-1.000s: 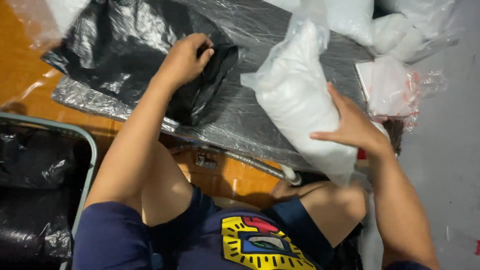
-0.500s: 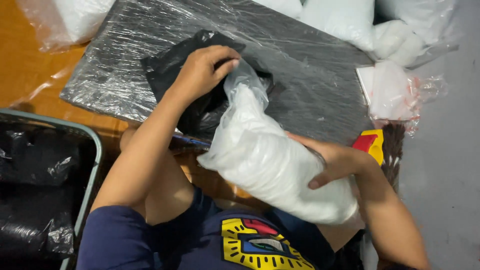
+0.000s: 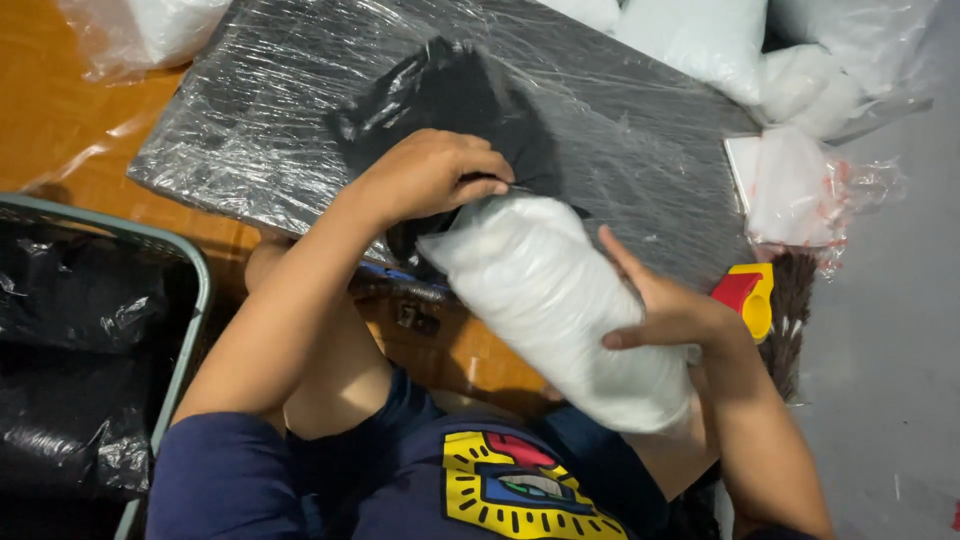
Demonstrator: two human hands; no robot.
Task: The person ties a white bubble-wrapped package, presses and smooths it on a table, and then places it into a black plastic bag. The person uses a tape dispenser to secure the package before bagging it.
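Observation:
My left hand (image 3: 430,175) grips the open edge of a black plastic bag (image 3: 450,100) that lies on a dark board wrapped in clear film (image 3: 260,130). My right hand (image 3: 665,305) holds a white filled packet in clear plastic (image 3: 560,300) from the right side. The packet is tilted, and its upper end sits at the mouth of the black bag, under my left hand. The packet's lower end rests over my lap.
A grey-rimmed bin lined with black plastic (image 3: 190,270) stands at the left. Several white filled packets (image 3: 720,40) are piled at the top right and another packet (image 3: 150,30) lies at top left. A red-and-yellow brush (image 3: 750,295) lies at the right.
The white packet has been brought from the right onto my lap and turned toward the black bag. My left hand pulled the bag's mouth closer, and the packet's end now meets it.

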